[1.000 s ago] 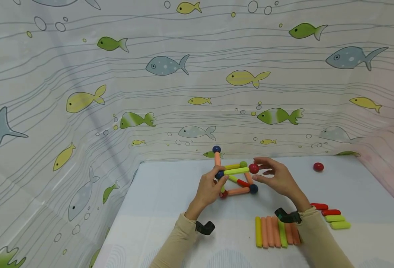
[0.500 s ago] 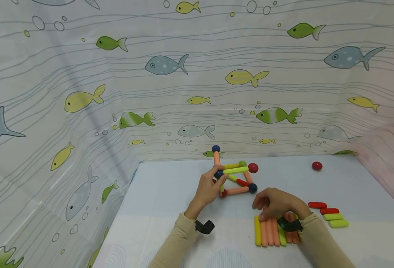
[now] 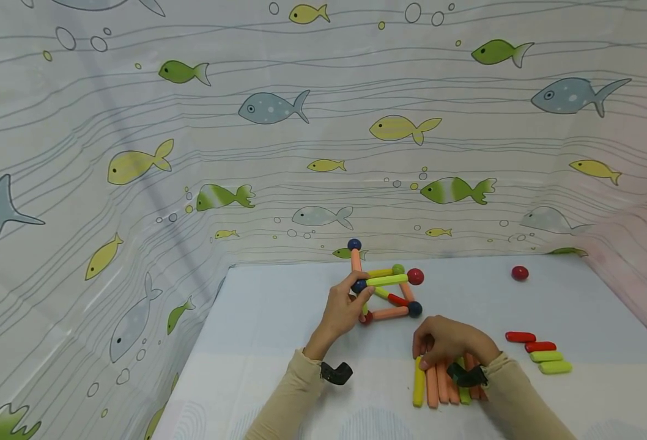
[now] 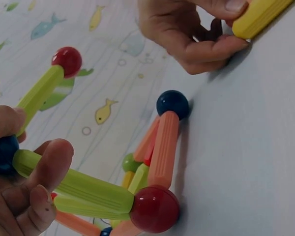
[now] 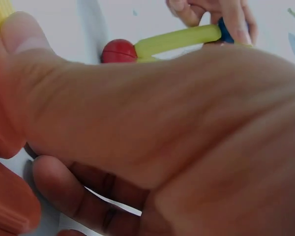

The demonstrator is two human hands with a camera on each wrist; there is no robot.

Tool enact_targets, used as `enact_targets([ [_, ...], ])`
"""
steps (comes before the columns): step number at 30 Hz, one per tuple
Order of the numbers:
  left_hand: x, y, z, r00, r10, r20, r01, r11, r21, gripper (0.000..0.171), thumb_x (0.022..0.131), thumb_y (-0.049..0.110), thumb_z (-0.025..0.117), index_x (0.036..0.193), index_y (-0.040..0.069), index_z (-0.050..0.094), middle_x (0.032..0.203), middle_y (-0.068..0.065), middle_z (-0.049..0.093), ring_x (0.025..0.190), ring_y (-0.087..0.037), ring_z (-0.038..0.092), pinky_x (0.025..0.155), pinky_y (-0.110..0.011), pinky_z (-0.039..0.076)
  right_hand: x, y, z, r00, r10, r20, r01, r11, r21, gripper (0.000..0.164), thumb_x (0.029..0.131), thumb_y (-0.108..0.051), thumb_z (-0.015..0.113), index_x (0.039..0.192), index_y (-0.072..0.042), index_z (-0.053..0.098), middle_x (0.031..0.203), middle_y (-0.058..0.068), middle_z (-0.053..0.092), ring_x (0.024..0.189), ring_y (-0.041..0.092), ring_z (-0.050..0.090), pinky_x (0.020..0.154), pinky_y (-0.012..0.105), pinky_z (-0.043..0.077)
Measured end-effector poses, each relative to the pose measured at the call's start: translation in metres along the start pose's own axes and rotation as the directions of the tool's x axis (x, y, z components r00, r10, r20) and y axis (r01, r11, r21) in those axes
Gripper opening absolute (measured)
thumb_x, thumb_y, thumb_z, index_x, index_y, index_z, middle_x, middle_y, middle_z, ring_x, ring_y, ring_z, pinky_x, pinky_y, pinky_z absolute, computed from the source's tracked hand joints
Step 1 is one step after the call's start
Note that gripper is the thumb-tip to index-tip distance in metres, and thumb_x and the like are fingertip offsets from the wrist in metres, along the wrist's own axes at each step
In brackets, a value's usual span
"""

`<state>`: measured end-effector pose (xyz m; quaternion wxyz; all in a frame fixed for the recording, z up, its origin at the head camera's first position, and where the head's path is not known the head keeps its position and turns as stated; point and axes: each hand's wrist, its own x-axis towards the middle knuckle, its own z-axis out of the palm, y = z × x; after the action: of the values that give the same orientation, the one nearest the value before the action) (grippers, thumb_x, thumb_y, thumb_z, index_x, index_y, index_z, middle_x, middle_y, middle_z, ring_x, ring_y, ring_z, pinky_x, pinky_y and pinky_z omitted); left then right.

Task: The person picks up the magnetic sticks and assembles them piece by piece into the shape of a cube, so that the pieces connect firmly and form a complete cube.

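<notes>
Ribbed yellow plastic-looking rod (image 3: 419, 388) sits on the white surface (image 3: 279, 318), left end of the row of salmon and light-green rods (image 3: 432, 391), lower right of centre in head view. Right hand (image 3: 449, 342) pinches its far end, thumb against fingers. Left hand (image 3: 342, 308) grips the frame of coloured rods and glossy balls (image 3: 388, 280), centre of head view, at a dark blue ball (image 3: 359, 285) where light-green rods meet.

Handling, a guess from looks: rod light, stiff, not fragile, ribs should help grip; take by one end or mid-length. Balls probably smooth, slippery, apt to roll. Frame's pieces stiff, joints likely the weak spot; hold at a ball, as the left hand does.

Hidden: row's far ends, partly under right hand and black wrist-worn camera (image 3: 466, 374), exact count unclear. Right wrist view mostly thumb and palm, yellow rod cut off upper left. Left wrist view crops same rod upper right, blue ball at left edge. Frame's rear rods overlap, can't tell every joint
</notes>
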<state>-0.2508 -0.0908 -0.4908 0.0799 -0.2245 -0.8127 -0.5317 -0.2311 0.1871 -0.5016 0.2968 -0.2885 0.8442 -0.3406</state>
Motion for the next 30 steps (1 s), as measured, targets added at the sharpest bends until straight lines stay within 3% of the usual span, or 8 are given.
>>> enact_targets([
  [4,0.000,0.000,0.000,1.000,0.002,-0.003,-0.002,1.000,-0.011,0.028,0.107,0.025,0.065,0.132,0.012,0.065,0.098,-0.017,0.074,0.046,-0.037,0.064,0.043,-0.021,0.045,-0.001,0.003,-0.004,1.000,-0.023,-0.019,0.023,1.000,0.013,0.013,0.090,-0.023,0.086,0.094,-0.020,0.074,0.086,-0.004,0.067,0.079,0.014,0.059,0.070,0.027,0.048],
  [8,0.000,0.000,0.000,1.000,0.002,-0.001,-0.002,1.000,-0.017,0.028,0.107,0.025,0.065,0.132,0.012,0.065,0.099,-0.020,0.073,0.045,-0.036,0.064,0.043,-0.021,0.046,-0.004,0.011,-0.014,0.992,-0.098,-0.084,0.107,0.988,0.110,0.016,0.092,-0.022,0.084,0.100,-0.015,0.073,0.090,0.001,0.073,0.079,0.015,0.065,0.071,0.026,0.053],
  [13,0.000,0.000,0.000,1.000,-0.003,-0.001,0.003,1.000,-0.022,0.028,0.107,0.022,0.065,0.132,0.010,0.065,0.101,-0.019,0.073,0.045,-0.031,0.063,0.043,-0.022,0.048,-0.008,0.015,-0.026,0.946,-0.110,-0.304,0.156,0.979,0.132,0.024,0.093,-0.022,0.083,0.112,-0.008,0.076,0.098,0.003,0.073,0.087,0.015,0.063,0.075,0.026,0.052],
  [16,0.000,0.000,0.000,1.000,-0.003,0.000,0.003,1.000,-0.025,0.028,0.107,0.022,0.065,0.132,0.009,0.064,0.103,-0.018,0.073,0.045,-0.032,0.063,0.044,-0.022,0.048,-0.008,0.011,-0.029,0.874,-0.046,-0.484,0.112,0.988,0.107,0.029,0.093,-0.024,0.083,0.116,-0.006,0.077,0.098,0.002,0.072,0.089,0.016,0.059,0.073,0.025,0.049],
  [20,-0.001,0.001,0.000,1.000,-0.004,-0.003,0.004,1.000,-0.022,0.027,0.107,0.021,0.065,0.131,0.010,0.064,0.104,-0.015,0.073,0.046,-0.034,0.064,0.045,-0.022,0.049,-0.004,0.007,-0.026,0.727,-0.042,-0.685,0.094,0.995,0.039,0.025,0.092,-0.022,0.084,0.113,-0.009,0.079,0.099,0.001,0.075,0.088,0.016,0.057,0.071,0.024,0.048],
  [24,-0.001,0.000,0.000,1.000,-0.009,-0.002,0.009,1.000,-0.027,0.026,0.107,0.021,0.065,0.131,0.011,0.064,0.105,-0.017,0.072,0.046,-0.035,0.064,0.046,-0.023,0.051,0.002,0.004,-0.020,0.582,-0.115,-0.805,0.090,0.993,-0.076,0.022,0.089,-0.017,0.087,0.109,-0.008,0.081,0.098,0.004,0.078,0.086,0.019,0.059,0.072,0.025,0.048],
  [27,0.000,0.001,0.000,1.000,-0.008,0.002,0.008,0.999,-0.038,0.026,0.108,0.022,0.064,0.131,0.011,0.064,0.105,-0.020,0.072,0.047,-0.036,0.064,0.045,-0.024,0.051,0.008,0.001,-0.017,0.511,-0.166,-0.843,0.074,0.986,-0.149,0.022,0.085,-0.013,0.088,0.105,-0.006,0.082,0.095,0.006,0.078,0.083,0.021,0.061,0.071,0.026,0.049],
  [30,-0.001,0.001,0.000,1.000,-0.006,0.002,0.006,0.999,-0.046,0.026,0.108,0.022,0.064,0.131,0.011,0.064,0.103,-0.021,0.072,0.046,-0.036,0.064,0.044,-0.024,0.050,0.013,-0.001,-0.015,0.474,-0.198,-0.858,0.062,0.980,-0.191,0.021,0.082,-0.010,0.090,0.101,-0.005,0.082,0.092,0.007,0.078,0.080,0.024,0.063,0.069,0.027,0.049],
])
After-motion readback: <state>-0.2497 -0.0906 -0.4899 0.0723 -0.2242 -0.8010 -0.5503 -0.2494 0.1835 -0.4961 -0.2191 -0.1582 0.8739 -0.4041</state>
